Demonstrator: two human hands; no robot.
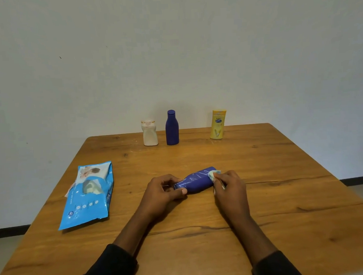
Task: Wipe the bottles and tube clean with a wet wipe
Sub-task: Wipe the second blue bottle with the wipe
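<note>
The left hand (pixel 164 190) grips the cap end of a crinkled blue tube (pixel 197 179) lying on the grained wooden table (pixel 284 195); the right hand (pixel 229 187) pinches a wet wipe (pixel 213 173) against its other end. A glossy wipes pack (pixel 89 194) lies by the left edge. Upright at the far edge: white bottle (pixel 150 133), blue bottle (pixel 172 128), yellow bottle (pixel 217 125).

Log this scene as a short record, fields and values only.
tube: blue, lying sideways, held between both hands
left hand: grips the tube's cap end
right hand: holds a wipe against the tube's other end
back row: white bottle, blue bottle, yellow bottle, all upright
wipes pack: flat on the table, left of the hands
</note>
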